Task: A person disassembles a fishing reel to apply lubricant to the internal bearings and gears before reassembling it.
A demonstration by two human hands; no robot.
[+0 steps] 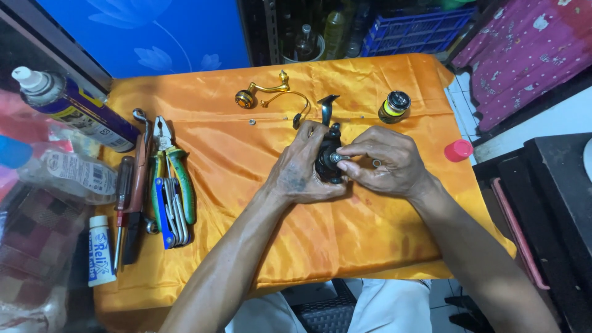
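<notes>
1. Fingers first: our left hand point(303, 168) is wrapped around the black fishing reel body point(328, 159), fingers clamped on it, while our right hand point(383, 161) pinches thumb and forefinger together on a small silver part at the reel's side.
2. We hold the reel just above the middle of the orange cloth point(308, 234).
3. Left of us lie the green-handled pliers point(174, 165), a blue hex key set point(168, 213), screwdrivers point(126, 206) and a spray can point(77, 108).
4. Farther off, the gold handle point(262, 92), the bail wire point(295, 102) and the spool point(394, 105) lie detached, so we judge the reel stripped down, its body in hand.
</notes>
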